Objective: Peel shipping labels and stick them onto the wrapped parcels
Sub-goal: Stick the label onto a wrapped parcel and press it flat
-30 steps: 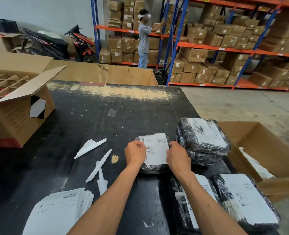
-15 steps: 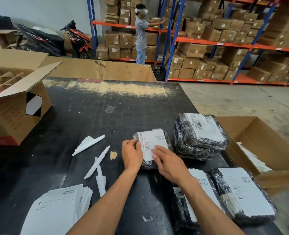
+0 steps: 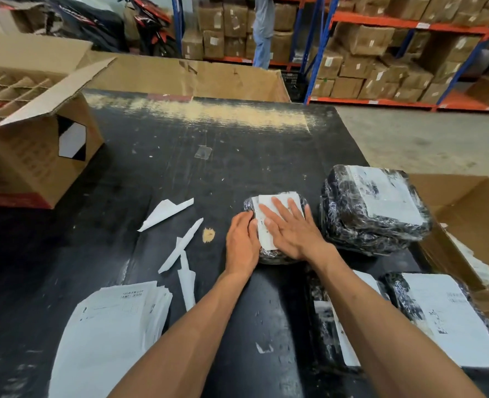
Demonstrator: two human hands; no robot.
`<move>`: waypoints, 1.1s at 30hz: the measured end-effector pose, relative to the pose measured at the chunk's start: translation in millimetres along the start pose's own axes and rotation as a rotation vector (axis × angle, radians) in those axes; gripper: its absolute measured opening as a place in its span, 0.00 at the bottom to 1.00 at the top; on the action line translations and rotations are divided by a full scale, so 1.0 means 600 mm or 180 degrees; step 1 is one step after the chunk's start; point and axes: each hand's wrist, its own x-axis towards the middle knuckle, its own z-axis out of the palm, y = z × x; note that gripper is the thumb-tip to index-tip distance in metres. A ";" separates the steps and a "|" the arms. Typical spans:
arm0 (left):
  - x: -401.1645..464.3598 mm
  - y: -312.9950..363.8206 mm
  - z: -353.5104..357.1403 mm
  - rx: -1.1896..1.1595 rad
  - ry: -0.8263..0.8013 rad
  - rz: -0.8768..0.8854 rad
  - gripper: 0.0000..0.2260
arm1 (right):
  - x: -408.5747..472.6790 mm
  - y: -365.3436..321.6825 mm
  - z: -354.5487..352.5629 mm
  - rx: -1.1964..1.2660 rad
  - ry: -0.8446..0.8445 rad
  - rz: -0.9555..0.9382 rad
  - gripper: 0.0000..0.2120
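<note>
Shipping label [image 3: 266, 222] on small parcel [image 3: 274, 255], flat beneath right hand's [image 3: 294, 234] fingers [image 3: 280, 209].

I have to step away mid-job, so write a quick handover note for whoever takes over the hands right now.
Left hand: rests against the left side of the small parcel, steadying it.
Right hand: flat, fingers straight, pressing the label onto that parcel.
Done: label is on the small parcel; three other parcels to the right, including the big parcel, already carry labels.
Left: finish smoothing the label. Label stack lies near left; peeled strips lie beside it.
</note>
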 end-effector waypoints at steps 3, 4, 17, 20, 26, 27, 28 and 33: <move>0.001 0.002 -0.001 -0.0025 -0.0031 0.0015 0.14 | 0.030 0.003 -0.015 -0.0020 -0.0045 0.0026 0.25; 0.001 0.002 0.000 -0.0019 -0.0040 0.0025 0.14 | 0.040 0.005 -0.018 0.0006 -0.0035 0.0038 0.25; -0.002 0.022 -0.018 0.0226 -0.0156 -0.0200 0.14 | 0.062 0.013 -0.031 0.1536 0.1051 0.0915 0.25; 0.003 0.024 -0.021 0.0410 -0.0227 -0.0238 0.15 | 0.012 -0.005 -0.026 0.1689 0.0915 0.1448 0.28; 0.000 0.021 -0.053 0.0358 -0.0140 -0.0388 0.13 | -0.033 -0.048 -0.006 0.2047 0.0837 0.1641 0.29; -0.002 0.016 -0.063 0.0290 -0.0098 -0.0476 0.13 | -0.034 -0.052 -0.003 0.2173 0.0843 0.1621 0.30; -0.005 0.011 -0.072 0.0252 -0.0086 -0.0600 0.15 | -0.036 -0.057 0.003 0.2311 0.0852 0.1574 0.31; -0.038 -0.002 -0.099 0.0290 -0.0376 -0.0889 0.32 | -0.051 -0.105 0.046 0.2822 0.1107 0.1269 0.37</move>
